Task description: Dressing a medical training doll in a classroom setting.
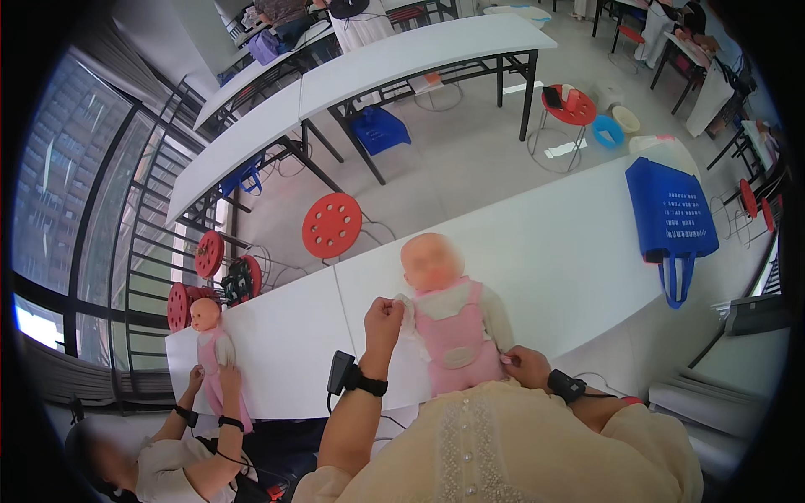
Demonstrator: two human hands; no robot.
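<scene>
Before me on the white table (560, 264) a baby doll (449, 327) lies on its back, head away from me. It wears pink overalls over a cream long-sleeved top. My left hand (382, 322) pinches the cuff of the sleeve (407, 314) on the picture's left, raised beside the doll's chest. Low on the other side, my right hand (527, 366) has its fingertips closed at the end of the other sleeve (500, 324); a bit of pink shows between them. My blouse hides the doll's lower legs.
A blue fabric bag (673, 207) with writing lies at the table's right end. To the left, another person (195, 453) handles a similar doll (214, 355). Red stools (332, 225) stand beyond the table's far edge, before another row of white tables (377, 60).
</scene>
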